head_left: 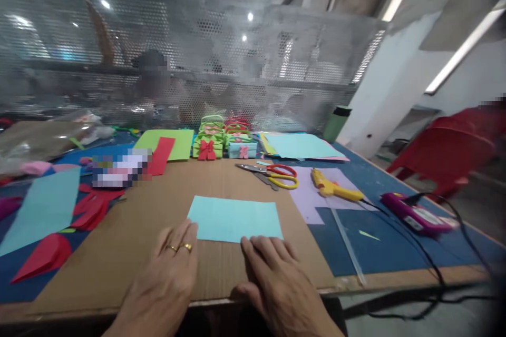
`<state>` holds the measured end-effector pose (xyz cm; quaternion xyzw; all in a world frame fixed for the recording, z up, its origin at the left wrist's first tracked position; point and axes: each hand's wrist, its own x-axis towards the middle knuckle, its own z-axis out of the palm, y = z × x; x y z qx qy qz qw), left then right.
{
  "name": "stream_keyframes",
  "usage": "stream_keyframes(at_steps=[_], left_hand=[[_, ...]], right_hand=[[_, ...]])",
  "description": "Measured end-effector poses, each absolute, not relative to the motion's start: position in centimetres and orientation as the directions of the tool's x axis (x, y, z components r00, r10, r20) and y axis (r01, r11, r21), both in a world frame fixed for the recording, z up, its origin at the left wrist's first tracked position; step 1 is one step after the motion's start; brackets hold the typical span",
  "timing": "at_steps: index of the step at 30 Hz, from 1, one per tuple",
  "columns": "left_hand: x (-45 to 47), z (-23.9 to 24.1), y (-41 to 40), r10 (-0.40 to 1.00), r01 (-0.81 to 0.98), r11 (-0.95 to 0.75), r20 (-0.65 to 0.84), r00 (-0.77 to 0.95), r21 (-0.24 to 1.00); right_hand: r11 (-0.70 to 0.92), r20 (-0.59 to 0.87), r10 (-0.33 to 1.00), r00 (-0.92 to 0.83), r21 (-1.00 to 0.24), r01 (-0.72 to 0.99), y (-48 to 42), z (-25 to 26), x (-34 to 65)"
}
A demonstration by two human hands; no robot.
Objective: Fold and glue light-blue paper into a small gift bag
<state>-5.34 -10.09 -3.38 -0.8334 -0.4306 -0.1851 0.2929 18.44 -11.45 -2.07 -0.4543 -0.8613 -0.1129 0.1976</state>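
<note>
A light blue rectangle of paper (237,218) lies flat on a brown cardboard sheet (213,179) in front of me. My left hand (169,263), wearing two gold rings, rests flat with its fingertips at the paper's near left corner. The fingers of my right hand (272,268) are stretched out over the paper's near right edge, and the thumb stands apart from them. Neither hand grips anything. Beyond the paper, scissors (276,174) with red and yellow handles lie partly open on the cardboard.
Right: a yellow glue gun (336,187) on lilac paper (306,205), a glue stick (348,245), a purple corded device (415,216). Behind: small green and blue paper bags (207,145), stacked sheets (304,146), a green bottle (336,124). Left: red paper pieces (43,258), a partly blurred phone-like object (120,168).
</note>
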Motion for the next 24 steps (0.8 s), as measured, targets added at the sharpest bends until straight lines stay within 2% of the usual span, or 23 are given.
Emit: stream_keyframes(at_steps=[4, 9, 14, 18, 21, 24], left_hand=[[-2.3, -3.1, -9.8, 0.568, 0.779, -0.593, 0.580, 0.584, -0.202], [-2.0, -3.8, -10.0, 0.579, 0.781, -0.611, 0.600, 0.551, -0.127], [-2.1, -3.8, -10.2, 0.617, 0.800, -0.599, 0.612, 0.495, -0.044], [-1.7, -3.2, -10.5, 0.652, 0.806, -0.591, 0.569, 0.502, -0.033], [-1.7, -3.1, -10.6, 0.660, 0.818, -0.571, 0.554, 0.507, -0.069], [-1.8, -3.7, -10.1, 0.648, 0.829, -0.552, 0.577, 0.498, -0.096]], right_hand=[[0.544, 0.416, 0.768, -0.487, -0.023, 0.839, -11.7, -1.6, 17.9], [0.584, 0.466, 0.733, -0.496, -0.057, 0.810, -11.9, -1.8, 18.6], [0.518, 0.563, 0.676, -0.475, 0.095, 0.850, -12.4, -1.7, 22.3], [0.455, 0.608, 0.666, -0.432, 0.128, 0.881, -12.7, -0.7, 23.5], [0.525, 0.631, 0.592, -0.501, 0.169, 0.834, -12.0, -1.1, 22.4], [0.622, 0.626, 0.468, -0.624, 0.268, 0.736, -10.4, -3.3, 21.5]])
